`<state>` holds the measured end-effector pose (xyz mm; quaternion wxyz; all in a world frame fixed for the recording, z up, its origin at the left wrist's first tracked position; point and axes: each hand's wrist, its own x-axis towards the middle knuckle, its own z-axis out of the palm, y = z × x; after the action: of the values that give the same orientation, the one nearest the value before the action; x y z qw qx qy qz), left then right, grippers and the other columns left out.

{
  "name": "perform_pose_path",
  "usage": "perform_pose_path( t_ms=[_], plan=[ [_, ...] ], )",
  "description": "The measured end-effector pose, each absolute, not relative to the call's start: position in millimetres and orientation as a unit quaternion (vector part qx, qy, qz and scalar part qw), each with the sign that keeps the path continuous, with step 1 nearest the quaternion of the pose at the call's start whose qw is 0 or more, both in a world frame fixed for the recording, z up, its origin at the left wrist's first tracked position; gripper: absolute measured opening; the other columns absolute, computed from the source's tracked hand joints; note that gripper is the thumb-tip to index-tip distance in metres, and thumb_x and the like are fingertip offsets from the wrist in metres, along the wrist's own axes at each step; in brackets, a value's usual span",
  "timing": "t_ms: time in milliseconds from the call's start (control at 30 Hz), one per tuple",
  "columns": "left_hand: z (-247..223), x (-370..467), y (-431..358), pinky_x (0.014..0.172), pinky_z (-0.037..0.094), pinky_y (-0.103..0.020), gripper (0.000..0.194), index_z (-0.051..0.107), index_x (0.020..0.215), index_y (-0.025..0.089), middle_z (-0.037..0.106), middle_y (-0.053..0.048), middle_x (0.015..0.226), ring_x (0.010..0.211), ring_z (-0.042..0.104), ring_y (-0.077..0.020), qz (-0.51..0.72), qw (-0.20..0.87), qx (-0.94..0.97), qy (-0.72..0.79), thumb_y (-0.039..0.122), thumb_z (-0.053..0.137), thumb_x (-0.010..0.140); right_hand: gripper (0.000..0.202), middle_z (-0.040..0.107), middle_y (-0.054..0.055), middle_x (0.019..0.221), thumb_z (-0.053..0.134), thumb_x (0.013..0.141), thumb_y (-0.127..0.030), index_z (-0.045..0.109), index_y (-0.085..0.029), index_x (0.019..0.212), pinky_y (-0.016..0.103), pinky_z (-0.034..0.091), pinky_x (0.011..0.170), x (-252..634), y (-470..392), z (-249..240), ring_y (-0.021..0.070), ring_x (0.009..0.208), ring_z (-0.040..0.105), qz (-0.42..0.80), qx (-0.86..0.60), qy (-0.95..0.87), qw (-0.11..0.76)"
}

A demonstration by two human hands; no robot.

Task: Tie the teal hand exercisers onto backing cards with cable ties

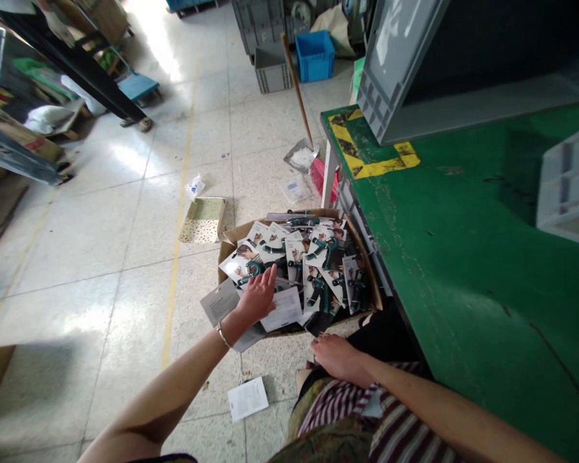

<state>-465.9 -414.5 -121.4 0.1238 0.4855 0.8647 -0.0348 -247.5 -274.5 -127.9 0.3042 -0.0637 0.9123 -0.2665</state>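
A cardboard box (375, 283) on the floor is heaped with carded packs (322, 251), each bearing a teal-and-black hand tool whose exact kind I cannot make out. My left hand (258, 297), with a bracelet at the wrist, reaches over the box's near left part. Its fingers are stretched out above the packs, beside a white card back (282, 310). A grey card (220, 302) sticks out over the box's left edge. My right hand (335, 357) is at the near edge, fingers curled beside a dark card (318, 323); whatever they may hold is hidden.
To the right stands a green table (463, 257) with grey crates (390, 77). A patterned tray (202, 220), a loose white card (248, 399), a dustpan (300, 156) and a red broom (324, 177) lie around the box. Two people stand at the upper left.
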Motion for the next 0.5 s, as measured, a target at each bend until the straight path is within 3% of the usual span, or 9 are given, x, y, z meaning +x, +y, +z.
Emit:
perform_pose_path(
  t_ms=[133, 300, 400, 500],
  plan=[
    [-154, -453, -438, 0.104, 0.040, -0.048, 0.112, 0.000, 0.155, 0.016, 0.042, -0.022, 0.146, 0.126, 0.050, -0.0354, 0.062, 0.116, 0.452, 0.882, 0.030, 0.075, 0.072, 0.027, 0.072, 0.022, 0.105, 0.054, 0.091, -0.024, 0.070, -0.006, 0.103, 0.038, 0.049, 0.090, -248, -275, -129, 0.0319, 0.101, 0.068, -0.263, -0.061, 0.913, 0.305],
    [-172, -459, -457, 0.102, 0.039, -0.058, 0.112, 0.000, 0.154, 0.013, 0.045, -0.025, 0.143, 0.129, 0.048, -0.0399, 0.104, 0.084, 0.391, 0.911, 0.041, 0.074, 0.074, 0.027, 0.073, 0.020, 0.101, 0.059, 0.090, -0.029, 0.071, -0.007, 0.098, 0.038, 0.049, 0.092, -249, -277, -132, 0.0311, 0.098, 0.069, -0.270, -0.071, 0.912, 0.301],
    [-154, -454, -437, 0.106, 0.034, -0.060, 0.108, 0.002, 0.154, 0.010, 0.032, -0.028, 0.151, 0.139, 0.034, -0.0423, 0.119, 0.020, 0.402, 0.908, 0.046, 0.069, 0.078, 0.024, 0.073, 0.019, 0.098, 0.056, 0.091, -0.026, 0.070, -0.008, 0.097, 0.040, 0.049, 0.090, -245, -278, -129, 0.0305, 0.096, 0.069, -0.271, -0.074, 0.916, 0.286],
    [-137, -446, -404, 0.115, 0.025, -0.056, 0.081, 0.018, 0.154, 0.016, 0.026, -0.019, 0.158, 0.148, 0.019, -0.0367, 0.133, -0.014, 0.474, 0.870, 0.042, 0.057, 0.088, 0.022, 0.073, 0.017, 0.097, 0.053, 0.091, -0.021, 0.069, -0.009, 0.099, 0.039, 0.050, 0.087, -241, -282, -125, 0.0284, 0.093, 0.069, -0.272, -0.086, 0.920, 0.269]
  ],
)
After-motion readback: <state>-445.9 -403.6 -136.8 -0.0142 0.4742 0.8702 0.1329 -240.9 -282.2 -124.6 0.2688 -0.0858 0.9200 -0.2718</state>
